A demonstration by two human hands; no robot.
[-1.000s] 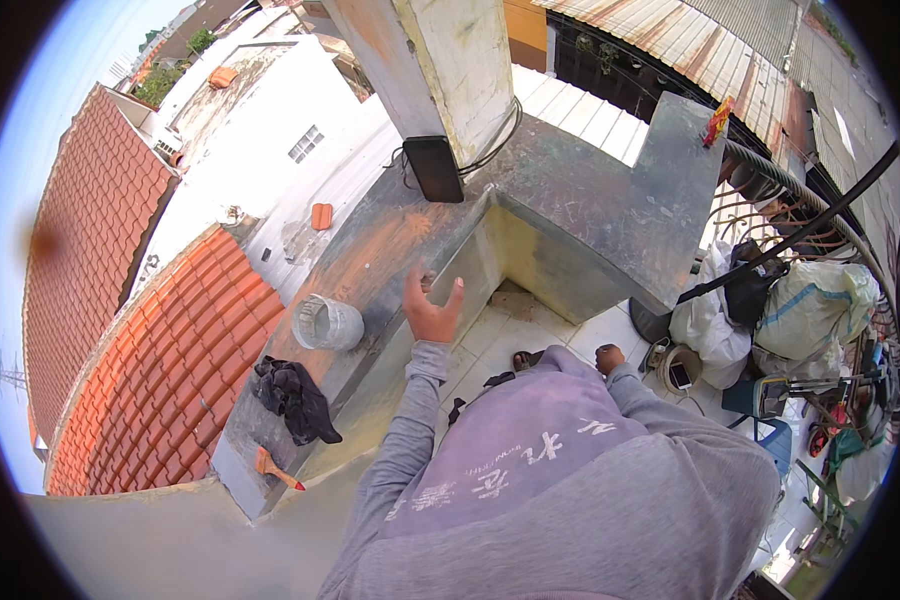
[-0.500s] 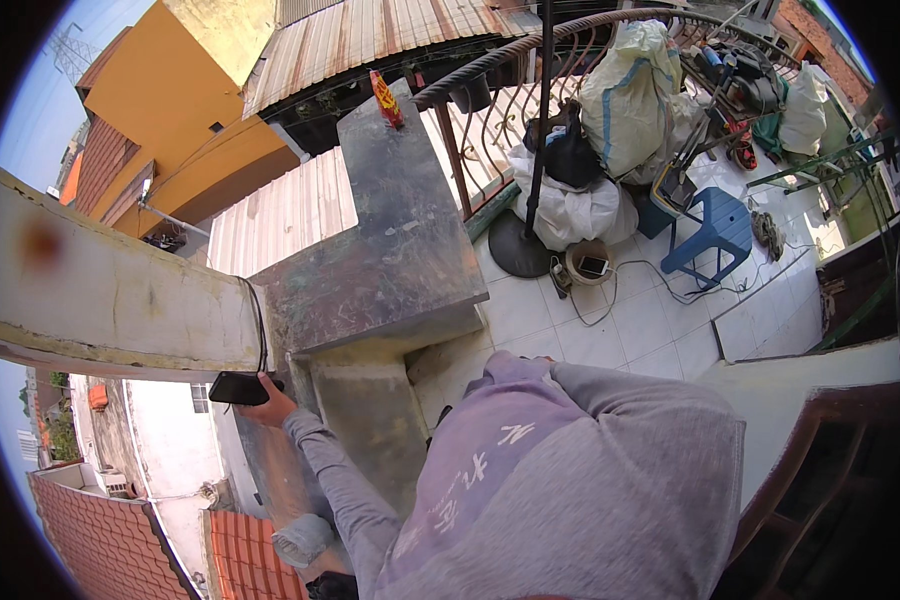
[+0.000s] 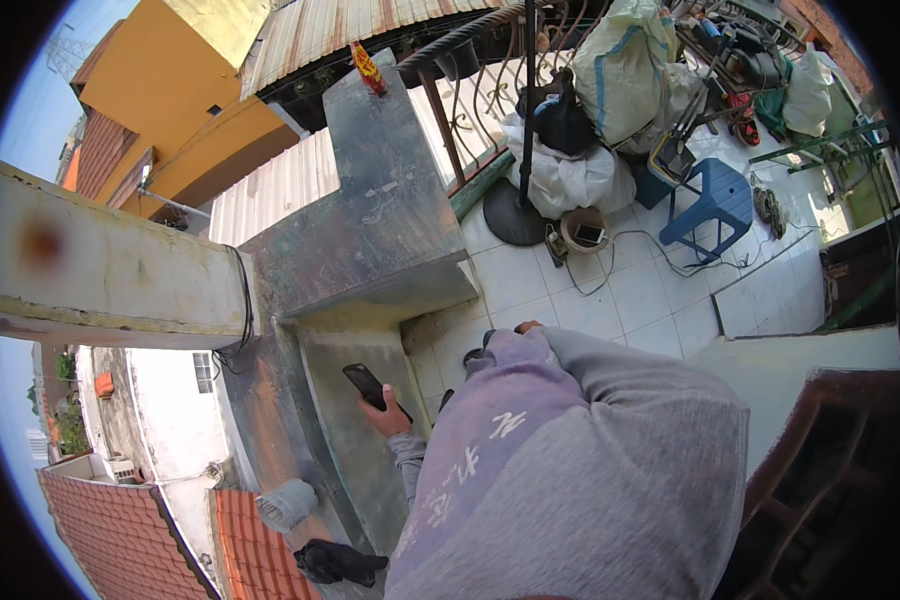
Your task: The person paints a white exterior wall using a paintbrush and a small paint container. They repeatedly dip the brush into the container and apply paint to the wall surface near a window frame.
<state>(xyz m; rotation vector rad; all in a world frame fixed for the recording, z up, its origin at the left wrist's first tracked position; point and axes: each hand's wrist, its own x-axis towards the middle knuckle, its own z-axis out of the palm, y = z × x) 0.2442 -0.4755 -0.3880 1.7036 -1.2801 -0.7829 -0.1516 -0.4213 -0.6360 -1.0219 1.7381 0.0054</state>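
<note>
A black smartphone is gripped in my left hand, held upright at a tilt above the grey concrete step beside the wall. My left forearm bends back toward my body. Only a small part of my right hand shows past the end of the grey sleeve; its fingers are mostly hidden, so I cannot tell what it holds. On the ledge to the left lie a crumpled pale grey object and a black cloth or bag.
A dark ledge runs ahead, with a red and yellow bottle at its far end. Black cables hang on a white beam. To the right are a blue stool, white sacks, a pole base and a pot with a white phone.
My left hand has drawn the smartphone rightward from beside the beam to above the step, closer to my body, and turned it. The view has shifted slightly; a bit of my right hand now shows.
</note>
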